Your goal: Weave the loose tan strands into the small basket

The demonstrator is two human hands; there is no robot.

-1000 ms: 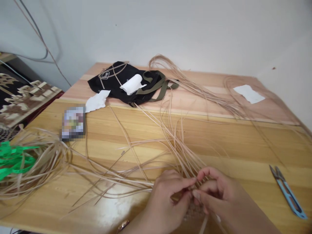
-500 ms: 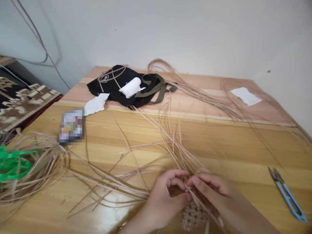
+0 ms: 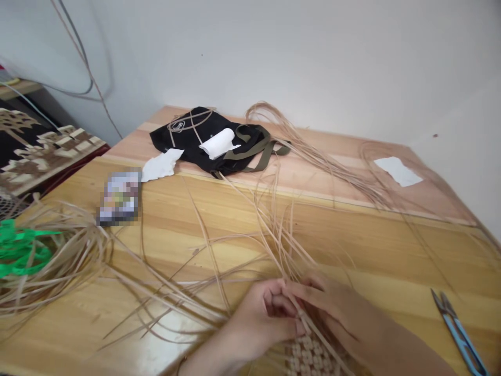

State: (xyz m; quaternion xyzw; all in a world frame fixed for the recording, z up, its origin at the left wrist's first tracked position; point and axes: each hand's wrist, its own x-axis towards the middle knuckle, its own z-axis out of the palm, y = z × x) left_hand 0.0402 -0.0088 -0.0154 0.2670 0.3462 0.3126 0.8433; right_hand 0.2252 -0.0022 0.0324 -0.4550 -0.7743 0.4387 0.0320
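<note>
A small woven piece of tan strips lies at the bottom edge, partly cut off. My left hand pinches its upper edge between thumb and curled fingers. From the right, my right hand reaches over it, fingers closed around the strips at the same edge; its thumb is hidden. Long loose strips fan up and away from both hands across the table. One flat strip runs down between the hands over the weave.
Blue-handled snips lie at the right. A strip bundle with green ribbon sits at the left. Farther back are a black bag, white paper pieces, a blurred packet and another strip bundle.
The view has shifted slightly. My right hand has turned and moved over the strips, its fingers now stretching toward my left fingertips. More of the weave's left part shows below my left thumb.
</note>
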